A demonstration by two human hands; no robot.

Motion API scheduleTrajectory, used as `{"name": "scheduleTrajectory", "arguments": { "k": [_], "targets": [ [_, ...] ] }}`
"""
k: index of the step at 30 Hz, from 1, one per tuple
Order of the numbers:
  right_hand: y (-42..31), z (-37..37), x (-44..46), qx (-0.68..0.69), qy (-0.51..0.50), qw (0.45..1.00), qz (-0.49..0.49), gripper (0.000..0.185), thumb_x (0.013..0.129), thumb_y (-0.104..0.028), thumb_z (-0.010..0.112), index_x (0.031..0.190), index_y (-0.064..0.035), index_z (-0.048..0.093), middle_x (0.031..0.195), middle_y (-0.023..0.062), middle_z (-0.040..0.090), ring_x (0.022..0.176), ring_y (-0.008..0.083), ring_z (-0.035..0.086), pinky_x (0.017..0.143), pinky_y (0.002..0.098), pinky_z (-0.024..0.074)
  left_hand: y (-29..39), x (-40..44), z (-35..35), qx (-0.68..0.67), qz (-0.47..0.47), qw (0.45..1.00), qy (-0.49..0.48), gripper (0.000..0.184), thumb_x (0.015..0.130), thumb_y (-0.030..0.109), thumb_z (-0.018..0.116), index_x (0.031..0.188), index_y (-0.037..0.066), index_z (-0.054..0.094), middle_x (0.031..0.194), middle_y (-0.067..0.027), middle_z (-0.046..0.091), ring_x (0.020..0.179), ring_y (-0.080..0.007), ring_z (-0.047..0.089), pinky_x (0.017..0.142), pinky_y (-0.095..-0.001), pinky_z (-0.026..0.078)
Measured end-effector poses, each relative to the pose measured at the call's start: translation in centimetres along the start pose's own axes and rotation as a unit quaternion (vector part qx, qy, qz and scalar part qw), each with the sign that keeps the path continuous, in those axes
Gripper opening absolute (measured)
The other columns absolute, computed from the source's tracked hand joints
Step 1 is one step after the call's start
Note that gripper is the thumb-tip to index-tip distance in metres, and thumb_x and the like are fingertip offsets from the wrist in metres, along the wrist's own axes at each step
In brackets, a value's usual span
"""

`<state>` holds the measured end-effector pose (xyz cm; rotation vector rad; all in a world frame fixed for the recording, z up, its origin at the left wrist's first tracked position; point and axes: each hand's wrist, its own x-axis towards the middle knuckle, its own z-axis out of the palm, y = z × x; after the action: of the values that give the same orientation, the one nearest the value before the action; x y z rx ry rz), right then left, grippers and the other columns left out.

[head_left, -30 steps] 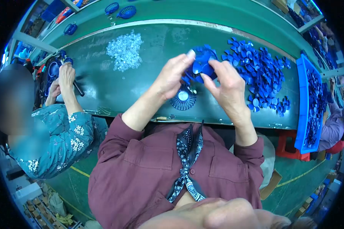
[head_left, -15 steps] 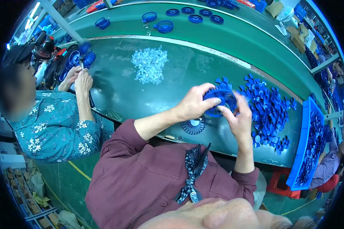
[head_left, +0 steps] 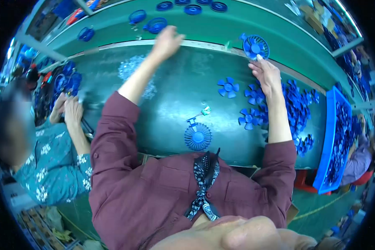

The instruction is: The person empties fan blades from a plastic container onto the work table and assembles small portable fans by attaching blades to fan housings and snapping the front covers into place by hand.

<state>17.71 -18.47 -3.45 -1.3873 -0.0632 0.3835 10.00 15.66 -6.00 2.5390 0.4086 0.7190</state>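
Note:
My right hand [head_left: 267,77] has its fingertips on the lower rim of a blue fan housing [head_left: 256,46], whose blades show inside; it is over the far edge of the green table. My left hand [head_left: 166,43], a little blurred, reaches over the table's far edge with fingers apart, close to another blue fan housing [head_left: 156,26] on the green belt. In front of my chest lies a ribbed blue fan guard [head_left: 198,136] with a small green-and-white piece [head_left: 205,111] at its stem. Loose blue fan blades [head_left: 228,87] rest left of my right forearm.
Beside my right arm spreads a pile of blue fan blades [head_left: 298,104], then a blue tray [head_left: 323,175] full of more. Small clear pieces [head_left: 131,68] lie partly behind my left forearm. Round blue parts [head_left: 193,9] sit on the belt [head_left: 212,29]. A co-worker's hands [head_left: 73,109] work at left.
My hands have parted. The right carried the fan housing forward to the far table edge; the left let go of it and moved forward and left toward the belt. The view has shifted.

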Motion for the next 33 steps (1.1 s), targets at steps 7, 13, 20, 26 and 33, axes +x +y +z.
{"name": "scheduleTrajectory", "arguments": {
  "k": [7, 13, 20, 26, 33],
  "targets": [
    [3.1, 1.8, -6.2, -0.569, -0.157, 0.752, -0.294, 0.04, 0.076, -0.016, 0.072, 0.114, -0.0058, 0.063, 0.11, 0.0172, 0.061, 0.103, 0.0342, 0.056, 0.089, 0.0419, 0.0478, -6.8, 3.8, 1.7, 0.389, 0.121, 0.913, 0.039, 0.011, 0.078, 0.011, 0.055, 0.085, 0.007, 0.064, 0.084, -0.0108, 0.065, 0.085, -0.0285, 0.063, 0.067, -0.0437, 0.05],
    [3.3, 3.4, -7.6, -0.61, -0.177, 0.729, -0.256, 0.035, 0.079, -0.016, 0.07, 0.111, -0.006, 0.061, 0.096, 0.0163, 0.056, 0.092, 0.0338, 0.059, 0.077, 0.0442, 0.0508, 0.7, 0.9, 2.0, 0.3, 0.19, 0.934, 0.048, 0.008, 0.075, 0.009, 0.056, 0.08, 0.007, 0.061, 0.081, -0.0095, 0.062, 0.08, -0.027, 0.061, 0.066, -0.0419, 0.047],
    [2.8, 3.0, -9.8, -0.67, -0.193, 0.678, -0.234, 0.024, 0.08, -0.016, 0.068, 0.098, -0.0029, 0.057, 0.088, 0.0179, 0.057, 0.084, 0.0347, 0.062, 0.069, 0.0451, 0.0524, 7.0, -2.3, 1.4, 0.056, 0.038, 0.98, -0.189, 0.027, 0.081, 0.028, 0.066, 0.085, 0.001, 0.065, 0.084, -0.017, 0.068, 0.081, -0.0366, 0.065, 0.072, -0.0446, 0.052],
    [3.5, 2.5, -11.9, -0.653, -0.14, 0.706, -0.235, 0.027, 0.079, -0.014, 0.07, 0.101, -0.0035, 0.058, 0.09, 0.0166, 0.055, 0.084, 0.0337, 0.062, 0.066, 0.044, 0.0525, 3.5, -2.6, -1.1, -0.027, -0.097, 0.994, -0.05, 0.032, 0.086, 0.032, 0.062, 0.099, 0.003, 0.068, 0.093, -0.0166, 0.069, 0.09, -0.0347, 0.065, 0.079, -0.045, 0.051],
    [4.2, 2.2, -11.9, -0.653, -0.135, 0.707, -0.237, 0.032, 0.079, -0.014, 0.07, 0.107, -0.0037, 0.059, 0.092, 0.0159, 0.054, 0.085, 0.0335, 0.062, 0.065, 0.0438, 0.0527, 1.8, -3.7, 0.9, 0.029, -0.098, 0.994, 0.032, 0.033, 0.087, 0.029, 0.061, 0.102, 0.0, 0.065, 0.103, -0.0235, 0.063, 0.095, -0.041, 0.062, 0.083, -0.049, 0.049]
  ]
}}
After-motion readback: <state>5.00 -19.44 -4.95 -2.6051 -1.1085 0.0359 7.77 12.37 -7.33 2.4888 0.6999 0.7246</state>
